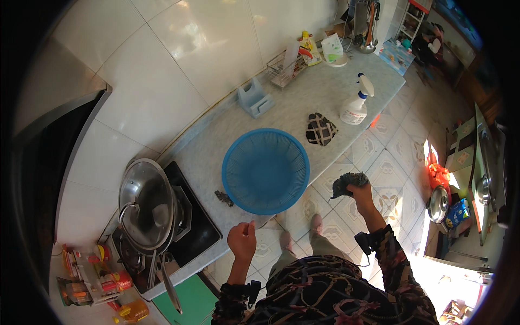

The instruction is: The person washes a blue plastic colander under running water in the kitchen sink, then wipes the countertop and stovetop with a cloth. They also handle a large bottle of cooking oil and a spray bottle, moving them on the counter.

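I have the right hand closed around a bunched dark cloth, out beyond the counter. Left hand curled in, nothing visible inside, near the blue basket. I'd keep the cloth balled, no corner trailing.

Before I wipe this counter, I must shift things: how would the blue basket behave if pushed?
The blue basket is probably light for its size, its slatted wall looking thin. It looks like plastic, so may flex slightly. Its rim appears to reach the counter's edge; pushing that way could tip it.
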